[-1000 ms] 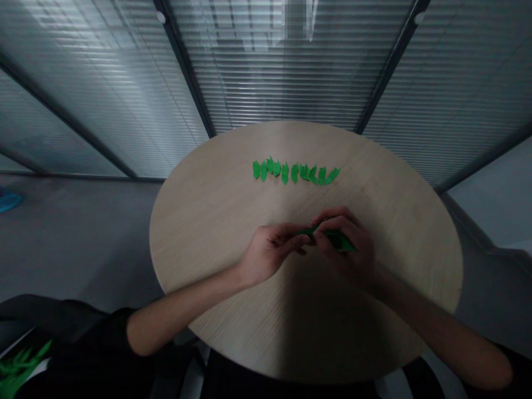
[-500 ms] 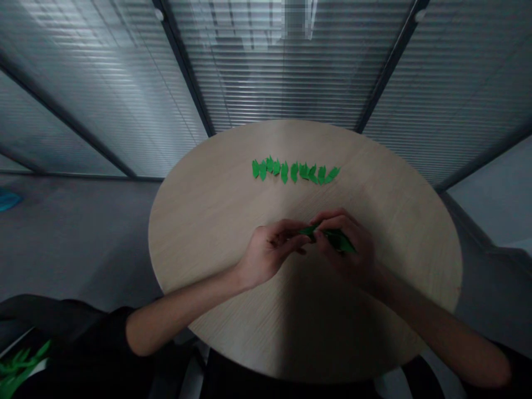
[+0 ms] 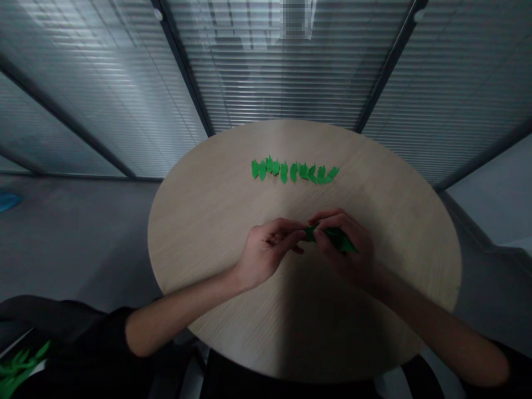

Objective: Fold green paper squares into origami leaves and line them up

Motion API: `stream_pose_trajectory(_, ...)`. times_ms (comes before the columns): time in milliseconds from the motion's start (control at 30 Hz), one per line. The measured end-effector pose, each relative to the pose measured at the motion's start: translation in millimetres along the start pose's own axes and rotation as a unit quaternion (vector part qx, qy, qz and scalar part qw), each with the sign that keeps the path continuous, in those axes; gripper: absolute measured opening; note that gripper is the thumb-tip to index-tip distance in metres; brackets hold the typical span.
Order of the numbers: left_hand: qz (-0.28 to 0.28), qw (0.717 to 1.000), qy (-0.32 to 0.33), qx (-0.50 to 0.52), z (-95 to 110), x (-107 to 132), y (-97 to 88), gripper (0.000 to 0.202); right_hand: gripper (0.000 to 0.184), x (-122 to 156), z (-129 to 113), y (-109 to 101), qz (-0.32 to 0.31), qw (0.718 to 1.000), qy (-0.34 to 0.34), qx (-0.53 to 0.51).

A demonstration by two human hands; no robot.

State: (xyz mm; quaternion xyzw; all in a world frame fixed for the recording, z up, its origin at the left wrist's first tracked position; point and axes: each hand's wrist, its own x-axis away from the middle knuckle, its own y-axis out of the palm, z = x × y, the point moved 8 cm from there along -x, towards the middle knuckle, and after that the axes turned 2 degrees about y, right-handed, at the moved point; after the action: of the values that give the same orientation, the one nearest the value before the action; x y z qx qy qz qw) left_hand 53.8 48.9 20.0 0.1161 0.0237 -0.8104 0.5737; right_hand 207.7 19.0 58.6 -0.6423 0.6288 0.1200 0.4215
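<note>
Over the middle of the round table, both hands meet at a dark green leaf-shaped piece that looks like paper. My left hand pinches its left tip between thumb and forefinger. My right hand is closed round the rest, its thumb and fingertips pressed on the piece near the left hand. Part of it shows across the right palm; the fingers hide its full outline. Beyond the hands lies a row of several small green leaf-shaped pieces, some touching or overlapping.
The round wooden table has its near edge close to my body. Behind it stand glass panels with blinds. More green pieces sit low at the left, beside a dark chair. A blue object lies on the floor.
My left hand has shifted slightly left, its thumb moving back along the green piece so more of it shows between the hands. The right hand keeps its hold.
</note>
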Motion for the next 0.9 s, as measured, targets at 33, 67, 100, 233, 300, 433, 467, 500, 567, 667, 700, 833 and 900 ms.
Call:
stream_pose_trajectory(33, -0.001, 1.000, 0.001, -0.001, 0.3, 0.0, 0.2, 0.019, 0.010, -0.1, 0.7, 0.0, 0.002, 1.000, 0.007, 0.000)
stream_pose_trajectory(67, -0.003, 1.000, 0.001, -0.002, 0.4, 0.1, 0.6, 0.019, 0.010, -0.2, 1.4, 0.0, 0.003, 1.000, 0.013, 0.000)
stream_pose_trajectory(100, -0.005, 1.000, 0.000, -0.004, 0.4, 0.2, 1.0, 0.020, 0.010, -0.1, 2.0, 0.2, 0.004, 1.000, 0.019, -0.002)
stream_pose_trajectory(233, -0.014, 1.000, -0.003, 0.001, -0.9, 0.6, 2.7, 0.023, 0.010, -0.1, 1.8, 0.1, 0.007, 1.000, 0.018, -0.002)
stream_pose_trajectory(300, -0.016, 1.000, -0.002, 0.010, -1.1, 0.7, 3.0, 0.022, 0.010, -0.2, 1.5, 0.3, 0.007, 1.000, 0.015, 0.003)
stream_pose_trajectory(433, -0.011, 1.000, -0.009, 0.017, -0.9, 0.4, 3.0, 0.019, 0.010, 0.8, 2.1, 0.4, 0.007, 1.000, 0.015, -0.002)
stream_pose_trajectory(467, -0.010, 1.000, -0.010, 0.018, -0.3, 0.2, 2.9, 0.018, 0.010, 1.2, 2.7, 0.4, 0.007, 1.000, 0.018, -0.005)
stream_pose_trajectory(500, -0.008, 1.000, -0.011, 0.018, 0.3, 0.1, 2.9, 0.017, 0.010, 1.7, 3.4, 0.4, 0.007, 1.000, 0.022, -0.007)
stream_pose_trajectory(567, -0.004, 1.000, -0.011, 0.021, 1.5, -0.3, 2.8, 0.016, 0.010, 2.4, 4.8, 0.7, 0.005, 1.000, 0.029, -0.011)
stream_pose_trajectory(667, -0.005, 1.000, -0.012, 0.024, 2.3, -0.8, 3.2, 0.015, 0.009, 2.3, 6.1, 0.8, 0.001, 0.999, 0.038, -0.019)
stream_pose_trajectory(700, -0.005, 1.000, -0.011, 0.026, 2.4, -1.0, 3.3, 0.015, 0.009, 2.1, 6.4, 0.5, 0.002, 0.999, 0.042, -0.023)
stream_pose_trajectory(833, 0.002, 0.999, -0.012, 0.033, 1.4, -1.3, 2.4, 0.015, 0.008, 1.0, 9.2, -0.6, 0.009, 0.997, 0.071, -0.024)
stream_pose_trajectory(900, 0.004, 0.999, -0.011, 0.037, 1.0, -1.3, 2.2, 0.015, 0.009, 0.9, 10.6, -0.9, 0.013, 0.996, 0.085, -0.021)
